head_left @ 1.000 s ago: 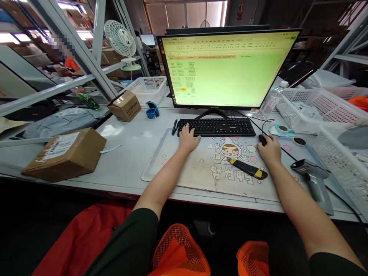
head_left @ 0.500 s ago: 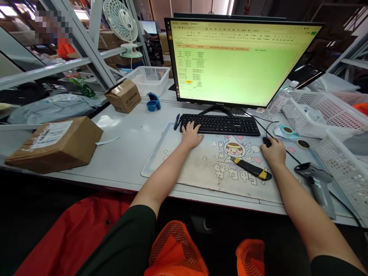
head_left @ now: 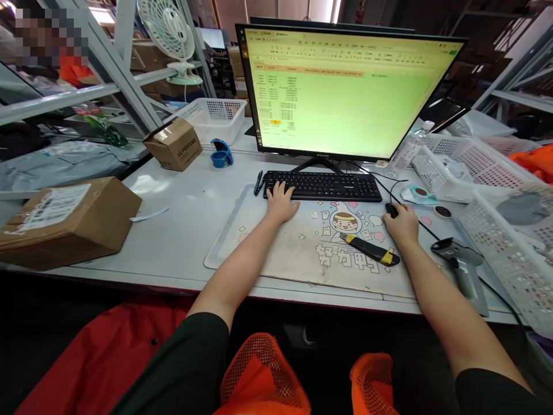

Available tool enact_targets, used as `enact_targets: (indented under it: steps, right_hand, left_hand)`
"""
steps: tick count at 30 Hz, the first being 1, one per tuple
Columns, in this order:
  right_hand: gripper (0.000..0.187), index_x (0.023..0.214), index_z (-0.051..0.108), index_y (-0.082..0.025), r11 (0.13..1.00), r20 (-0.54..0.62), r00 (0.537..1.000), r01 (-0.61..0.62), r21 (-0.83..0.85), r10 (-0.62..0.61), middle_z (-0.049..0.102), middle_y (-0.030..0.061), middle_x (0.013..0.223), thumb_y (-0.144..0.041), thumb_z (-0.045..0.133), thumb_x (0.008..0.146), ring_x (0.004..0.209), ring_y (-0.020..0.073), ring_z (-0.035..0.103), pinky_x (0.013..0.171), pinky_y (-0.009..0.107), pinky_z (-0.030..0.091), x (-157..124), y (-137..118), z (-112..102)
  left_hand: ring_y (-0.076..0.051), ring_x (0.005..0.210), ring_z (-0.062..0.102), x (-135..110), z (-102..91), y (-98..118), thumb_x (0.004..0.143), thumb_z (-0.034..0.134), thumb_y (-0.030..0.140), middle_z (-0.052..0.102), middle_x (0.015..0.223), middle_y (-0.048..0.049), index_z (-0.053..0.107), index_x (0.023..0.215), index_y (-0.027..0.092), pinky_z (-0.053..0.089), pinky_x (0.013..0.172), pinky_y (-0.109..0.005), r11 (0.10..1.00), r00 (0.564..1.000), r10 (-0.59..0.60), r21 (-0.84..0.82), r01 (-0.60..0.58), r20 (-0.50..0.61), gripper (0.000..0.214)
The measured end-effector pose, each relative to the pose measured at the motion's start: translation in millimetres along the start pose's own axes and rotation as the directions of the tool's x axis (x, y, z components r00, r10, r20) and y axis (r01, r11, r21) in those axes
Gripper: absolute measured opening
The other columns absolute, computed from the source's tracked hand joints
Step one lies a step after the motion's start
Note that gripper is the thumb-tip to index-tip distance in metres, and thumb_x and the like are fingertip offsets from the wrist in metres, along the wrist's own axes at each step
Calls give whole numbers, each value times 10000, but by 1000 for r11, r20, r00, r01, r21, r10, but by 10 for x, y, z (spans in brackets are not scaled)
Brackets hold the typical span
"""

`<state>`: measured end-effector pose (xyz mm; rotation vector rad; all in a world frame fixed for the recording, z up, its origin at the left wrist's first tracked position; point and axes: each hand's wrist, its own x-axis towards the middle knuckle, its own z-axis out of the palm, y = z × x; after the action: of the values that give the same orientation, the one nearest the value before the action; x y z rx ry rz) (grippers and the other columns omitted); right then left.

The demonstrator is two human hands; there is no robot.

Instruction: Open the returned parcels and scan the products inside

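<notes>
My left hand (head_left: 280,203) lies with its fingers spread over the left end of the black keyboard (head_left: 324,185). Wrapped round a black computer mouse (head_left: 391,210) is my right hand (head_left: 402,223), which hides most of it. Both wrists rest over a cartoon-printed desk mat (head_left: 298,253). Between my forearms a black and yellow utility knife (head_left: 370,250) lies on the mat. Behind the keyboard stands a monitor (head_left: 345,104), its greenish screen filled with a spreadsheet. A dark pen (head_left: 258,183) sits at the keyboard's left end.
A grey barcode scanner (head_left: 462,268) and white plastic baskets (head_left: 510,230) stand to the right, near a clear bottle (head_left: 408,151). At left are a large cardboard box (head_left: 73,222), a smaller box (head_left: 173,145) and a blue tape dispenser (head_left: 222,155). A fan (head_left: 168,29) stands behind.
The whole view has shifted slightly, so the desk items sit further left in the picture. Both hands keep their places on the keyboard and mouse.
</notes>
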<state>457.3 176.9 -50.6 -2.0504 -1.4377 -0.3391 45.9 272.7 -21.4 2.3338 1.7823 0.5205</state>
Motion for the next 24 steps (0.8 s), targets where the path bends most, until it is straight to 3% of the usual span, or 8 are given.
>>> enact_targets:
  steps: [10,19,24]
  right_hand:
    - [570,1322,765,-123,1000,-3,1000,-15,-3,15,680,194,1379,-309,567,821,1201,365,640,1100,502,517,-2,-22,3]
    - [582,1375,733,-104,998,19,998,-65,-24,66,646,216,1429,-311,560,860,1226,380,622,1109,520,505,0,-18,9]
    - [593,1380,732,-83,998,29,998,-60,-18,60,635,226,1447,-297,558,855,1254,383,615,1132,520,493,9,-35,6]
  left_hand:
    - [-394,1688,155,-5,-19,9,981,539,481,281,1784,-178,486,1632,188,150,1340,-697,999,1000,2,39,-2,0,716]
    - [-423,1680,166,16,-5,21,966,541,608,245,1797,-176,567,1580,249,194,1306,-732,999,1000,-3,46,3,-5,712]
    - [-408,1692,135,3,-20,24,960,554,556,250,1796,-177,529,1599,229,153,1314,-746,1000,1000,3,31,-3,-20,719]
